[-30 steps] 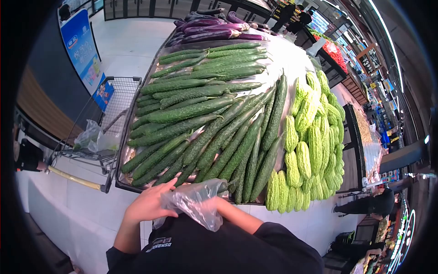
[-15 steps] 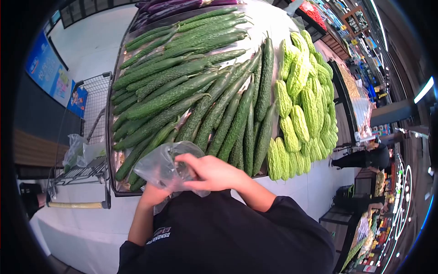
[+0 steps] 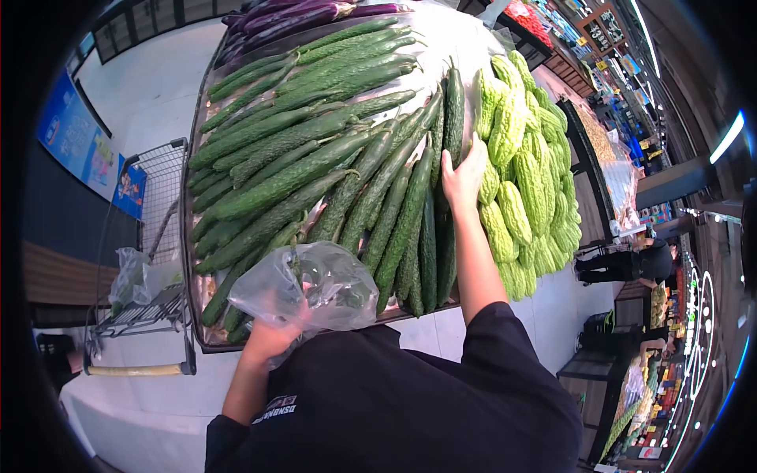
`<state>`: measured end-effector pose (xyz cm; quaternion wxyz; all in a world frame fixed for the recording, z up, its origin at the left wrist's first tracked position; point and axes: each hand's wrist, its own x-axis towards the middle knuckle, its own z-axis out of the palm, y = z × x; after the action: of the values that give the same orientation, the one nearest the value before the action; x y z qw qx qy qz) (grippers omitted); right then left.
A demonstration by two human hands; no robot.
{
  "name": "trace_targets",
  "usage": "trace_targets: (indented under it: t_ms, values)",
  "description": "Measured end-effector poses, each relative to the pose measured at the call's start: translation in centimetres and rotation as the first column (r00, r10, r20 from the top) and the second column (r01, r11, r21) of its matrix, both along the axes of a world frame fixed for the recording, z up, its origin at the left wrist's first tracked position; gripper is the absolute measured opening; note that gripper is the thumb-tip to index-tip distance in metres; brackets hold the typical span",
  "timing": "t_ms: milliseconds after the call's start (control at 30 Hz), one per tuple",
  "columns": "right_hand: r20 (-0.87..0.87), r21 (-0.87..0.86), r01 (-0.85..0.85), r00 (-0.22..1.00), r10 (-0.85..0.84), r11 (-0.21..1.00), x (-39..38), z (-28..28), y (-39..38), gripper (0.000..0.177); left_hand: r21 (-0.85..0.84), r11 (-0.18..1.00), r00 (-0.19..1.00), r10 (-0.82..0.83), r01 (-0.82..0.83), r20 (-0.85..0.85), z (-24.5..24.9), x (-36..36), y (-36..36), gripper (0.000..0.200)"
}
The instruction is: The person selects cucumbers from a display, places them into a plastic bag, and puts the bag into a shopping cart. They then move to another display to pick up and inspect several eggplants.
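My left hand (image 3: 277, 335) is closed on a clear plastic bag (image 3: 335, 272) at the near edge of the display. The bag is spread wide, and cucumbers show through its film. Farther out, my right hand (image 3: 464, 180) reaches over the right side of the cucumber pile (image 3: 272, 189), its thumb and fingers apart. It is beside a long dark green cucumber (image 3: 453, 114), near the border with the pale green bitter melons (image 3: 536, 185). Whether the fingertips touch the cucumber is hard to tell.
Purple eggplants (image 3: 288, 24) lie at the far end of the display. On the left stands a shopping cart (image 3: 162, 209) with a bagged item (image 3: 130, 280) in it. A person in dark clothes (image 3: 643, 260) is in the right background beside other produce stands.
My right hand has left the plastic bag and moved forward and right to the cucumbers. The bag now hangs from my left hand alone and is spread wider.
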<state>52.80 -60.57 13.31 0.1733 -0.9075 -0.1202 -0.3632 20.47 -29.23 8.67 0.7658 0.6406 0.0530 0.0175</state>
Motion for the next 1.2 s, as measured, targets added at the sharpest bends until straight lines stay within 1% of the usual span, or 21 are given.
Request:
trace_targets:
  t_ms: [100, 167, 200, 300, 367, 467, 567, 600, 633, 667, 700, 767, 800, 833, 867, 900, 1000, 1033, 1067, 1133, 1200]
  values:
    - [0.068, -0.039, 0.070, 0.995, -0.067, 0.997, 1.5, -1.7, 1.1, 0.082, 0.053, 0.998, 0.997, -0.037, 0.033, 0.066, 0.1, -0.2, 0.4, 0.046]
    - [-0.002, 0.016, 0.050, 0.999, -0.050, 0.999, 1.9, -2.3, 1.4, 0.084, -0.048, 0.997, 0.998, -0.060, 0.062, 0.027, 0.6, -0.5, 0.5, 0.046]
    - [-0.069, 0.051, 0.068, 0.996, -0.064, 0.996, 1.6, -2.0, 1.6, 0.083, -0.042, 0.998, 0.998, -0.055, 0.056, 0.027, 0.9, -0.6, 0.6, 0.046]
    - [-0.034, 0.105, 0.029, 0.999, -0.025, 0.994, 1.7, -2.1, 1.5, 0.072, -0.123, 0.991, 0.997, -0.065, 0.059, -0.044, 0.5, -0.8, 0.9, 0.047]
    - [0.012, 0.120, 0.005, 1.000, -0.007, 0.993, 1.3, -1.8, 1.6, 0.068, 0.149, 0.988, 0.997, -0.049, 0.040, 0.060, -0.7, -0.4, 1.0, 0.047]
    - [0.039, 0.195, -0.055, 0.998, 0.048, 0.979, 0.1, -0.4, 1.7, 0.065, 0.051, 0.997, 0.997, -0.058, 0.056, 0.048, 0.3, -0.2, 0.8, 0.047]
    - [0.057, 0.305, -0.135, 0.991, 0.123, 0.943, -2.9, 2.5, 2.2, 0.063, 0.139, 0.989, 0.992, -0.066, 0.051, 0.111, 0.5, 0.1, 1.1, 0.046]
    - [0.074, 0.484, -0.259, 0.964, 0.255, 0.836, -3.2, 2.7, 2.0, 0.063, 0.140, 0.988, 0.991, -0.078, 0.063, 0.108, 0.9, 0.2, 1.0, 0.046]
    - [0.119, 0.640, -0.358, 0.920, 0.373, 0.680, -3.5, 2.9, 1.9, 0.063, 0.076, 0.996, 0.995, -0.058, 0.052, 0.081, 1.6, 0.3, 0.9, 0.045]
    - [0.083, 0.847, -0.307, 0.883, 0.461, 0.435, -5.9, 5.0, 3.0, 0.064, 0.010, 0.999, 0.998, -0.040, 0.040, 0.052, 2.1, 0.5, 0.8, 0.044]
    - [0.030, 0.960, -0.185, 0.813, 0.581, 0.208, -7.5, 6.3, 3.0, 0.059, 0.010, 0.998, 0.997, -0.059, 0.059, 0.049, 2.3, 0.8, 0.9, 0.044]
    - [0.203, 0.979, -0.142, 0.689, 0.695, -0.145, -9.8, 7.9, 3.8, 0.050, 0.039, 0.997, 0.981, -0.073, 0.067, 0.181, 2.4, 1.3, 0.9, 0.043]
    - [0.369, 0.904, -0.037, 0.573, 0.732, -0.427, -10.3, 7.5, 3.7, 0.049, -0.007, 0.999, 0.972, -0.049, 0.052, 0.230, 2.2, 1.6, 0.6, 0.042]
    - [0.547, 0.747, 0.106, 0.465, 0.696, -0.657, -10.9, 6.9, 3.8, 0.050, -0.007, 0.997, 0.974, -0.068, 0.071, 0.217, 2.2, 1.8, 0.4, 0.042]
    - [0.644, 0.602, 0.242, 0.416, 0.642, -0.761, -12.2, 7.7, 4.7, 0.054, -0.003, 0.998, 0.973, -0.068, 0.071, 0.222, 2.3, 2.1, 0.4, 0.042]
    - [0.712, 0.467, 0.354, 0.392, 0.582, -0.810, -12.9, 7.6, 5.3, 0.057, 0.002, 0.998, 0.972, -0.066, 0.067, 0.227, 2.5, 2.2, 0.3, 0.042]
    - [0.722, 0.391, 0.443, 0.395, 0.567, -0.807, -14.6, 7.2, 6.9, 0.058, -0.036, 0.999, 0.991, -0.035, 0.040, 0.127, 4.5, 2.5, -0.6, 0.042]
    - [0.750, 0.347, 0.492, 0.365, 0.552, -0.798, -15.1, 7.4, 7.4, 0.055, -0.066, 0.998, 0.995, -0.012, 0.019, 0.099, 4.7, 2.7, -0.7, 0.041]
    - [0.751, 0.349, 0.499, 0.357, 0.556, -0.793, -15.5, 7.2, 7.7, 0.054, -0.040, 0.998, 0.983, -0.046, 0.054, 0.177, 4.5, 2.9, -0.5, 0.041]
    - [0.752, 0.354, 0.505, 0.347, 0.561, -0.787, -15.4, 7.0, 7.5, 0.054, -0.050, 0.996, 0.980, -0.059, 0.069, 0.188, 3.9, 2.9, -0.3, 0.045]
    - [0.681, 0.620, 0.355, 0.199, 0.705, -0.700, -13.6, 5.8, 5.6, 0.054, -0.063, 0.995, 0.976, -0.061, 0.076, 0.207, 3.7, 2.9, -0.5, 0.049]
